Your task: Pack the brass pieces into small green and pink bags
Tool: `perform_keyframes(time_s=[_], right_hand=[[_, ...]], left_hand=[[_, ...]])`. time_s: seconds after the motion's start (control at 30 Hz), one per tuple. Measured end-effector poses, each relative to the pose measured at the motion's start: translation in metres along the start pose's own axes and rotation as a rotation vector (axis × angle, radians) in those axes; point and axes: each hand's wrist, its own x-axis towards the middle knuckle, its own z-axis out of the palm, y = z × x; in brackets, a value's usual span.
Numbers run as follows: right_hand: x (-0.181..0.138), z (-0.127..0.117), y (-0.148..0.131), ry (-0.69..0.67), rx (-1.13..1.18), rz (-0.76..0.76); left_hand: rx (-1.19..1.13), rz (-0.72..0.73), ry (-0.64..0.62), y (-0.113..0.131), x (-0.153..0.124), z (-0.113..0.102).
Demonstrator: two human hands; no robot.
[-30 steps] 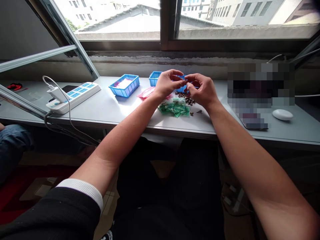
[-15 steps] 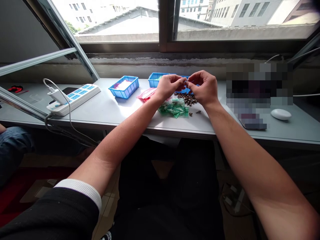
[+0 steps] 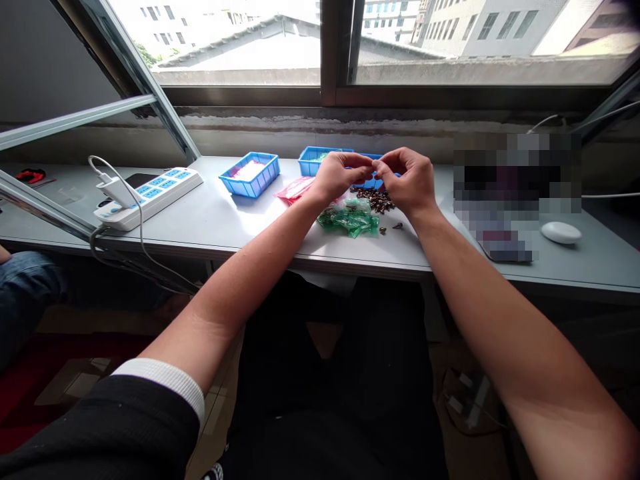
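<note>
My left hand (image 3: 339,175) and my right hand (image 3: 407,179) are raised together above the grey table (image 3: 225,220), fingertips pinched and almost touching. What they pinch is too small to make out. Just below them lies a heap of small dark screws (image 3: 374,198), with two stray ones (image 3: 391,228) nearer me. A pile of small green bags (image 3: 349,217) lies under my left wrist. Red bags (image 3: 295,189) lie to the left of that hand.
A blue tray (image 3: 251,174) with pink contents stands at the left, another blue tray (image 3: 313,159) behind my hands. A white power strip (image 3: 150,193) with a plugged charger lies far left. A white mouse (image 3: 561,232) sits at the right. Another person's knee (image 3: 25,287) shows at the left edge.
Both hands rose slightly from the screw heap and drew their pinched fingertips together; since half a second ago they have hardly moved.
</note>
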Motion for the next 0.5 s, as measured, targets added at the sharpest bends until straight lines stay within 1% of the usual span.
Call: perform_keyframes(time_s=[0.13, 0.27, 0.37, 0.5], right_hand=[[0.001, 0.0, 0.006, -0.019, 0.041, 0.01], [0.001, 0.0, 0.008, -0.041, 0.023, 0.032], [0.001, -0.001, 0.006, -0.059, 0.015, 0.045], [0.001, -0.003, 0.001, -0.038, -0.018, 0.001]], left_hand=[[0.104, 0.081, -0.025, -0.008, 0.004, -0.004], [0.09, 0.127, -0.002, -0.012, 0.008, -0.005], [0.029, 0.128, -0.002, -0.012, 0.01, -0.002], [0.053, 0.076, 0.063, -0.003, 0.008, 0.001]])
